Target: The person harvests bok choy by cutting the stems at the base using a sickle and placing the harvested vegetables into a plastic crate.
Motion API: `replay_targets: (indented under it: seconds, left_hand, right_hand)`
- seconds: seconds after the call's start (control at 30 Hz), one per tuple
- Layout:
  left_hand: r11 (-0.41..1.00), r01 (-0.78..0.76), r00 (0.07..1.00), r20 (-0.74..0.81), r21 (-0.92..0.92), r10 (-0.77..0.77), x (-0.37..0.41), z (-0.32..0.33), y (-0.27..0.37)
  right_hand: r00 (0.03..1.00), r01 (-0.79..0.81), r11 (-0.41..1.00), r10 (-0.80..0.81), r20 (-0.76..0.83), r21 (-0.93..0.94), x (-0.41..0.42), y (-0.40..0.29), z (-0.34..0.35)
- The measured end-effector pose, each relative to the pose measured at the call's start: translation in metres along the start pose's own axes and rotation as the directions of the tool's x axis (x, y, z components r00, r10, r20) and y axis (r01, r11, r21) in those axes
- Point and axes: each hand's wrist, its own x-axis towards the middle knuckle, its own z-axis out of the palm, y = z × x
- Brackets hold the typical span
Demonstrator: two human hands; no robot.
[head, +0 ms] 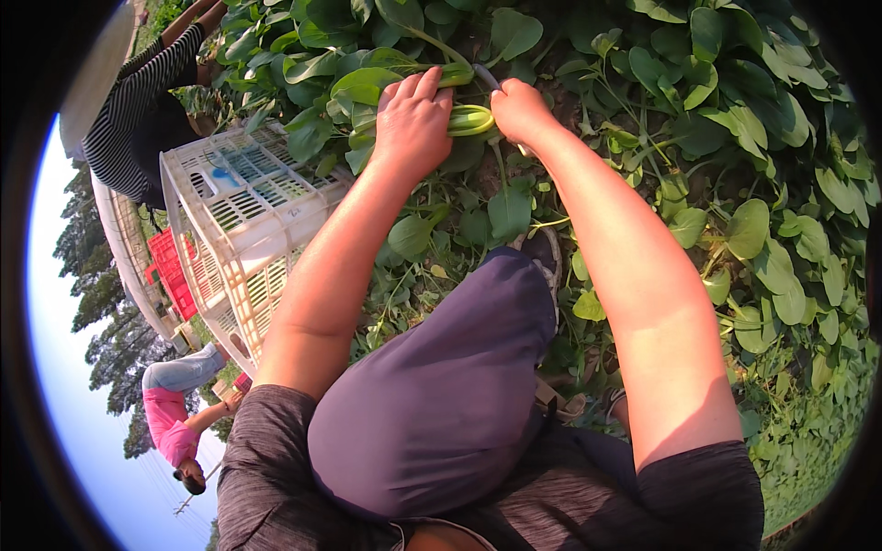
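Note:
My left hand (415, 120) is closed around leafy bok choy-like greens. The cut-looking pale green base of one plant (471, 120) sticks out beside its fingers, and another green stalk (455, 74) shows at the fingertips. My right hand (518, 112) grips a small bladed tool, whose grey blade (486, 76) reaches up to that second stalk. Most of its handle is hidden in my fist. Both hands are close together, low over the bed of leafy greens (510, 210). My bent knee (441, 386) in dark trousers is below them.
White slatted plastic crates (258, 227) stand left of my left arm, with a red crate (172, 272) beyond. A person in striped clothing (131, 117) is at the upper left; another in a pink top (169, 427) bends farther off. Dense greens (758, 227) cover the right side.

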Motion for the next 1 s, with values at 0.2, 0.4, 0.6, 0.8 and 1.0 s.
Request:
replay_targets:
  seconds: [0.2, 0.4, 0.6, 0.8, 1.0]
  left_hand:
    - [0.996, -0.020, 0.992, -0.126, -0.081, 0.010, -0.012, -0.016, -0.001]
    - [0.827, -0.262, 0.953, -0.269, -0.497, 0.140, -0.018, -0.079, 0.036]
    - [-0.113, 0.172, 0.971, 0.149, -0.979, 0.189, -0.023, -0.102, 0.050]
    - [0.094, 0.152, 0.965, 0.168, -0.984, 0.200, -0.020, -0.108, 0.065]
    - [-0.297, 0.299, 0.939, 0.225, -0.907, 0.258, -0.026, -0.083, 0.075]
  right_hand:
    - [0.968, 0.238, 0.919, -0.199, -0.150, 0.314, -0.044, 0.030, -0.022]
    - [0.843, 0.441, 0.397, -0.492, -0.219, 0.805, -0.099, 0.011, -0.066]
    - [0.788, 0.597, 0.498, -0.513, -0.341, 0.629, -0.148, 0.018, -0.113]
    - [0.843, 0.529, 0.692, -0.498, -0.205, 0.491, -0.175, 0.004, -0.108]
    - [0.874, 0.441, 0.600, -0.457, -0.167, 0.667, -0.184, -0.008, -0.076]
